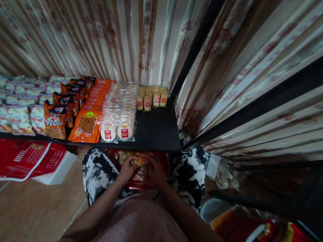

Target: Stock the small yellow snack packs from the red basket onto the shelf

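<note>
Below the black shelf (157,131), left hand (128,168) and right hand (155,170) pinch small yellow snack packets (140,165) from the red box (146,184); next, placing them beside shelved rows.

Black-and-white blotched trousers (96,172), orange snack packets (88,125), a black shelf (157,131), red baskets (19,159), striped cream curtains (124,30).

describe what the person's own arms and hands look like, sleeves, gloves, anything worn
Both forearms are bare up to where they leave the frame, with no sleeves showing. The left hand and right hand wear no gloves; the picture is too dim and blurred to tell rings or a watch. Below the arms, a pale pink garment covers the body, and black-and-white patterned trousers cover the knees.
</note>
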`<state>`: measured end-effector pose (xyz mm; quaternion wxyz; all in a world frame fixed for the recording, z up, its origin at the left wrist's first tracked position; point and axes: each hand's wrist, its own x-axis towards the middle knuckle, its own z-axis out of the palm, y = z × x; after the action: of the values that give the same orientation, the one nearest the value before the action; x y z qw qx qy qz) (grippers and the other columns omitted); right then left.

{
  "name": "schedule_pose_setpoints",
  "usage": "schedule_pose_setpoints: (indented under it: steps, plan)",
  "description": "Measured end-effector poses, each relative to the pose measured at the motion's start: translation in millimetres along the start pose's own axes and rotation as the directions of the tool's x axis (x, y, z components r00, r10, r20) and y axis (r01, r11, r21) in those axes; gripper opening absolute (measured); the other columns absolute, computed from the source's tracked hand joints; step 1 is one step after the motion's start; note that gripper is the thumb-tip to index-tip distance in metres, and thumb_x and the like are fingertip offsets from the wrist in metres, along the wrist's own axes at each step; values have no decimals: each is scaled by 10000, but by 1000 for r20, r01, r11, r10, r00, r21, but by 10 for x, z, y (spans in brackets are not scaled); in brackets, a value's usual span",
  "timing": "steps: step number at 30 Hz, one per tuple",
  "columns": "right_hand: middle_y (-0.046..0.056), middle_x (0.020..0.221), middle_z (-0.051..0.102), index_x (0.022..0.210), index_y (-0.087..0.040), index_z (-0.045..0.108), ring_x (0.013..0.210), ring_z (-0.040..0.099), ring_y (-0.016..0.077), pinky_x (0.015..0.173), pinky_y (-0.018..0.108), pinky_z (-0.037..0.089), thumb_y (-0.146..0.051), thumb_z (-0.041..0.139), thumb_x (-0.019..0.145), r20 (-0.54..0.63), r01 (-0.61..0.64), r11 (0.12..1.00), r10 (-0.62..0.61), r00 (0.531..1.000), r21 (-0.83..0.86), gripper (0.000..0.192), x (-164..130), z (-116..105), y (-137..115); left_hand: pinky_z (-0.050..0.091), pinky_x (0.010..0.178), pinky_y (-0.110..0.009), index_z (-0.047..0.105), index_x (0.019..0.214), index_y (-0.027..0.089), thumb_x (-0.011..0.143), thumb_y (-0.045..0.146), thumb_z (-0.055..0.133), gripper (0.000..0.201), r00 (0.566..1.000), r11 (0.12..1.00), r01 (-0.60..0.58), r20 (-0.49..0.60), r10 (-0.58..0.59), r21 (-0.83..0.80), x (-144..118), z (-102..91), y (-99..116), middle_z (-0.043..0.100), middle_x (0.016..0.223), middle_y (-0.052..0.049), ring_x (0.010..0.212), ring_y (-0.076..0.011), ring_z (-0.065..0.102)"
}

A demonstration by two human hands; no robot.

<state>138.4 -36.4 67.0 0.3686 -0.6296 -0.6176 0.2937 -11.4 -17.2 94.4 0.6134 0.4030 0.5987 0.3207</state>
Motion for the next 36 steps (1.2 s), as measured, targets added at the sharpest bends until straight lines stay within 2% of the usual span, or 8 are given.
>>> schedule_pose_setpoints:
  steps: [9,14,20,27,30,36]
  plan:
    - [85,1220,543,1119,-187,579,1163,477,173,1024,370,363,-70,394,707,-7,73,997,-73,997,11,466,41,-171,-168,368,526,-178,588,859,167,617,60,447,300,995,994,-97,-1,97,52,-50,-40,257,549,657,44,541,-84,469]
    - [102,1167,567,1089,-180,587,1120,508,184,994,363,387,-150,439,760,6,108,994,-108,994,21,362,12,-268,-258,423,621,-197,601,858,165,606,27,426,337,986,979,-163,2,164,122,-69,-92,355,587,714,25,650,-109,530]
    - [82,1042,619,1015,-199,608,994,566,193,897,354,441,-275,483,810,41,42,999,-43,998,30,252,-7,-346,-320,456,754,-247,612,892,168,606,39,421,368,970,952,-242,47,237,187,-83,-101,410,624,822,-1,810,-148,570]
    - [81,1064,601,1098,-196,575,1002,564,205,891,347,445,-333,567,773,138,-28,1000,27,990,7,353,11,-378,-327,439,864,-296,622,902,172,593,25,407,404,950,919,-312,79,302,242,-81,-98,545,643,940,-21,907,-175,571]
    - [75,1089,587,1109,-206,573,1028,553,200,908,342,438,-323,581,765,157,-3,1000,5,988,-17,364,11,-403,-331,441,866,-289,614,920,163,594,21,400,415,944,912,-330,105,313,242,-63,-89,606,641,955,-28,930,-175,571]
    - [82,1132,579,1123,-207,552,1069,531,217,930,363,424,-321,602,748,123,66,991,-51,991,-115,395,17,-447,-350,432,896,-301,619,924,164,606,30,413,402,923,886,-381,158,350,264,-32,-42,720,642,964,-35,949,-183,574]
